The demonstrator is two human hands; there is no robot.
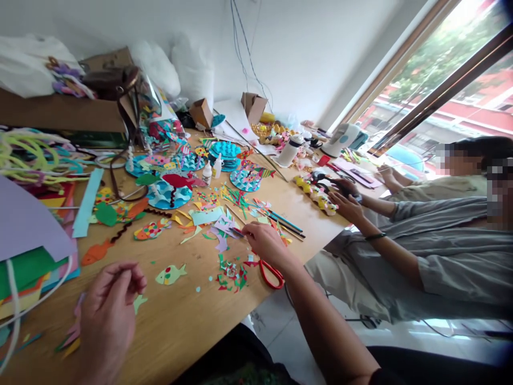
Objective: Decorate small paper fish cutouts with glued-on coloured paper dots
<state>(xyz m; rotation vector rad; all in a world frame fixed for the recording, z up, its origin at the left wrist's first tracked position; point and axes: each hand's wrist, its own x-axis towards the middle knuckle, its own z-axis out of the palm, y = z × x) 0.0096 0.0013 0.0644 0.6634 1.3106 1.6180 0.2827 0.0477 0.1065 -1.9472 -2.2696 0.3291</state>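
Note:
My left hand (109, 305) hovers over the wooden table (180, 326) near its front edge, fingers curled and pinched together; whatever is in them is too small to make out. A green paper fish (170, 274) lies just to its right. My right hand (264, 243) reaches out across the table, fingers closed in a pinch on a small red-and-blue piece among purple paper shapes (222, 227). Red-handled scissors (270, 274) lie beside my right wrist. Paper scraps (230, 274) lie between my hands.
Blue paper plates with fish (168, 193), glue bottles (207, 172), pencils (286, 222), paper sheets (28, 235) and cardboard boxes (60, 109) crowd the table. Two other people sit at the right; one person's hands (347, 200) rest near yellow craft pieces (316, 195). A window is behind them.

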